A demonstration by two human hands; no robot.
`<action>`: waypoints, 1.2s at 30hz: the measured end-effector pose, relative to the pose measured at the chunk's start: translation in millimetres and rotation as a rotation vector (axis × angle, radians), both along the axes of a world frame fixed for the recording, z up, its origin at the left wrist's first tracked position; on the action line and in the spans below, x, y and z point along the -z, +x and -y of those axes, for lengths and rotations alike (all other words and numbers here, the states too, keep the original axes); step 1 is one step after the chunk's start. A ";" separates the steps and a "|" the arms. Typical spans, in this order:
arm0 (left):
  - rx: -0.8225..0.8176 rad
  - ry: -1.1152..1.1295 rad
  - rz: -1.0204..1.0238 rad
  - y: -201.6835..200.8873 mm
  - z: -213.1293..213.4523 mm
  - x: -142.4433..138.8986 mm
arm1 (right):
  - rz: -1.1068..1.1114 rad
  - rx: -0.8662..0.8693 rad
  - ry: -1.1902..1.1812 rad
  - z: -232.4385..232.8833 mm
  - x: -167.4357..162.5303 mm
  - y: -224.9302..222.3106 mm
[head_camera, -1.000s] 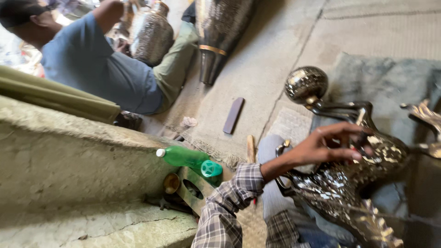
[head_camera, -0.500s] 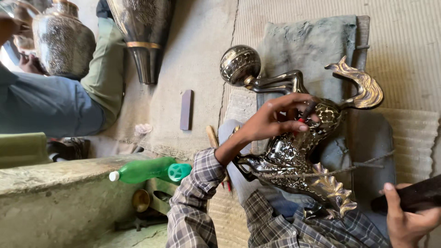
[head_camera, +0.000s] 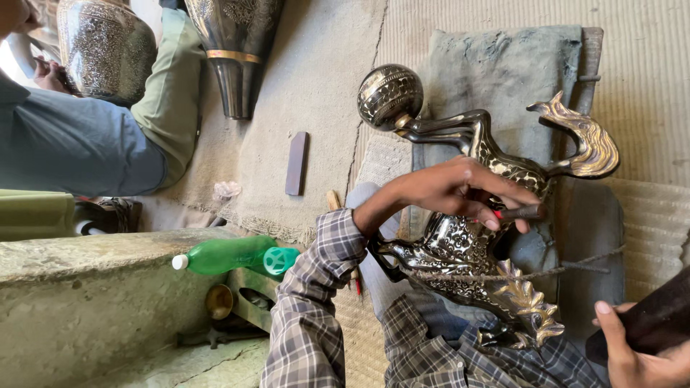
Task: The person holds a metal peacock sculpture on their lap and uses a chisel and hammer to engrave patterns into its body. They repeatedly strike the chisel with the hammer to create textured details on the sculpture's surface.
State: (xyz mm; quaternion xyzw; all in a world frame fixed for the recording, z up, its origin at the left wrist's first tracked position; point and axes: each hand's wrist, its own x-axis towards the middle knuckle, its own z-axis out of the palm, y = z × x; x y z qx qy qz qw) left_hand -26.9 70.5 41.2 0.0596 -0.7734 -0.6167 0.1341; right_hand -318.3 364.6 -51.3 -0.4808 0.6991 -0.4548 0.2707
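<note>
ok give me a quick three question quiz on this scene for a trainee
1. True or false: the left hand presses a thin dark tool against the metal horse figure.
2. Multiple choice: what lies on the concrete ledge? A) a hammer B) a green plastic bottle C) a glove
3. Short answer: what does the right hand hold?

Key
1. True
2. B
3. A thick dark block-like tool, raised at the frame's edge, apart from the horse.
</note>
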 end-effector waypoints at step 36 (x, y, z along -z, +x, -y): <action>0.173 -0.006 -0.056 -2.6 0.8 -1.7 | -0.286 -0.005 -0.190 -2.9 20.9 -6.6</action>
